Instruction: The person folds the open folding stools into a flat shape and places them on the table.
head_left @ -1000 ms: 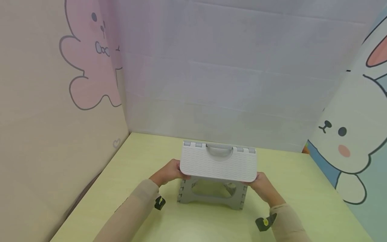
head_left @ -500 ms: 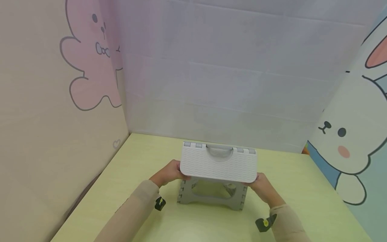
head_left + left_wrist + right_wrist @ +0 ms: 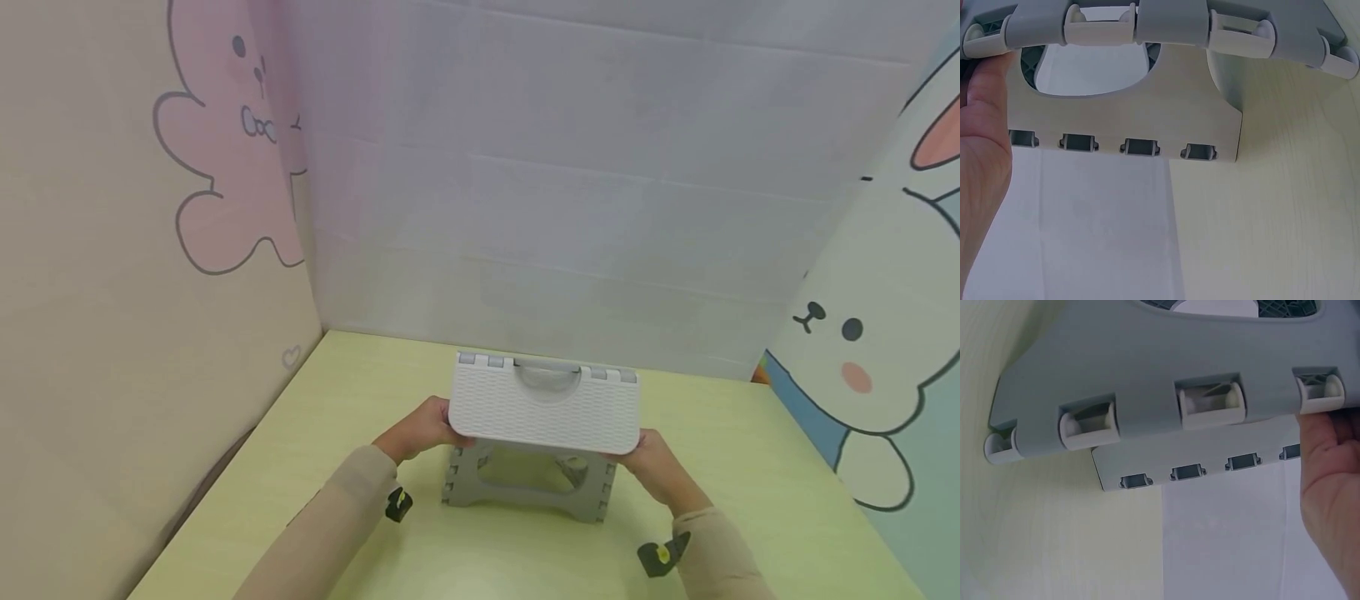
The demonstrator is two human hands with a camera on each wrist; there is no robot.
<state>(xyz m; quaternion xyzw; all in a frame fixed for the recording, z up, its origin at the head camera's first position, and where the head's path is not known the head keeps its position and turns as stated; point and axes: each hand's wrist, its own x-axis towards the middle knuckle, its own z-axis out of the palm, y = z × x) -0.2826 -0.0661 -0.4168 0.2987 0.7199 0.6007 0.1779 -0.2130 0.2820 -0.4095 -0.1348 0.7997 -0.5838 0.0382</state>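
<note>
A folding step stool with a white textured top (image 3: 543,408) and a grey leg panel (image 3: 517,493) sits in the middle of the head view. A grey carrying handle (image 3: 547,379) lies along the top's far edge; whatever is behind that edge is hidden. My left hand (image 3: 422,428) grips the left side of the top. On the right side my right hand (image 3: 654,468) holds it the same way. Both wrist views show hinged grey panels close up, with the left palm (image 3: 984,125) and right palm (image 3: 1329,481) beside them; most fingertips are hidden under the stool.
The stool is over a pale yellow table (image 3: 360,383). A white curtain (image 3: 570,183) hangs behind it. Walls printed with a pink bear (image 3: 232,183) and a white rabbit (image 3: 862,333) bound the left and right sides.
</note>
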